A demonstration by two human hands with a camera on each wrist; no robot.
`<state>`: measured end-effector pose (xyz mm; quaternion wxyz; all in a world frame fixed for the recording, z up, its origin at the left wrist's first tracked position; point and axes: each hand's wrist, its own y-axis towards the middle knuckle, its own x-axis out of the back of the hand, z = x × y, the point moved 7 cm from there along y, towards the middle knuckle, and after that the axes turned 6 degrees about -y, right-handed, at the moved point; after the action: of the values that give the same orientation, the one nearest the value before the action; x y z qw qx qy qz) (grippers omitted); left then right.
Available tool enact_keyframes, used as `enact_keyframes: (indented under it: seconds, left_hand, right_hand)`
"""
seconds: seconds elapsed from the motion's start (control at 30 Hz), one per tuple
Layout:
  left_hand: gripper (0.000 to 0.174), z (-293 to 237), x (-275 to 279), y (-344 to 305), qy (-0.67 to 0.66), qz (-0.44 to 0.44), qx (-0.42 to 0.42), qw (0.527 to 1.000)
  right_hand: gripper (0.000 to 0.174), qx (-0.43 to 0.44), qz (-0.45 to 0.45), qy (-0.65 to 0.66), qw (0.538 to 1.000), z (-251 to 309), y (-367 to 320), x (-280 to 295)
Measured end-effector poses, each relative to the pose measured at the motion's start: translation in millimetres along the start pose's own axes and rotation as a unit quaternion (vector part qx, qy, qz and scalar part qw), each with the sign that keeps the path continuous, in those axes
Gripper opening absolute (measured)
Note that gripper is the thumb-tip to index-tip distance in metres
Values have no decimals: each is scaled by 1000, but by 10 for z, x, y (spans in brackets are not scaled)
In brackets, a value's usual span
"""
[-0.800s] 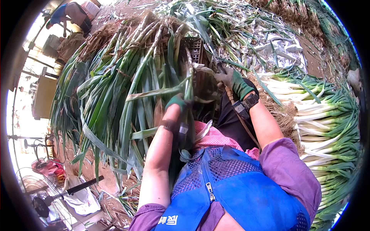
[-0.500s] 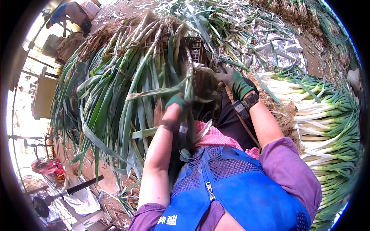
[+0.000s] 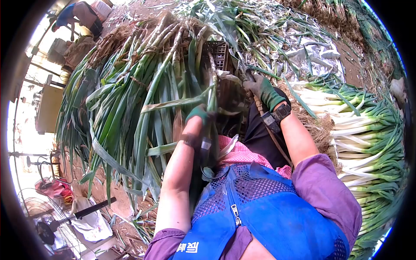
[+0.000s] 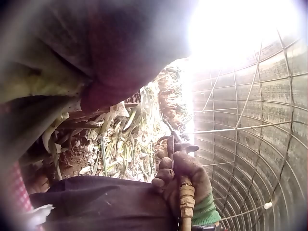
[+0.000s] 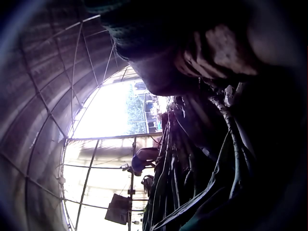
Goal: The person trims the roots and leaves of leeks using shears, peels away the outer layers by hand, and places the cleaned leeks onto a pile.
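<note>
In the head view my left hand (image 3: 199, 115), in a green-cuffed glove, grips a long leek (image 3: 213, 78) by its green leaves, its stem pointing away from me. In the left wrist view that hand fills the top, dark and close. My gloved right hand (image 3: 263, 92) holds a nozzle (image 4: 171, 144) on a hose (image 4: 186, 204), fingers curled round it. From the hand the hose runs back past my thigh. The nozzle's tip points toward the area beyond the leek. Darkness hides most of my right hand in the right wrist view.
A big heap of untrimmed leeks (image 3: 130, 86) lies at left, roots away from me. Cleaned white leeks (image 3: 355, 134) are stacked at right. A dark plastic crate (image 3: 219, 54) stands ahead, with stripped leaves (image 3: 277, 39) beyond. A fan (image 3: 47, 225) and a bending person (image 3: 78, 17) are at left.
My right hand with the nozzle has shifted very slightly to the right. My left hand and the leek stay nearly in place.
</note>
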<state>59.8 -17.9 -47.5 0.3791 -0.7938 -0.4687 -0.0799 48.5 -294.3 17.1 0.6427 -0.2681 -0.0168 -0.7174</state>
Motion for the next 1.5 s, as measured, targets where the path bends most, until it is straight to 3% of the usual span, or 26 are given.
enact_keyframes:
  seconds: [0.27, 1.5]
  left_hand:
    - [56, -15, 17, -13, 16, 1, 6, 1000]
    - [51, 1, -5, -15, -9, 5, 8, 1000]
  right_hand:
    - [33, -7, 7, 18, 1000, 102, -106, -1]
    - [37, -2, 2, 15, 1000, 117, -135, -11]
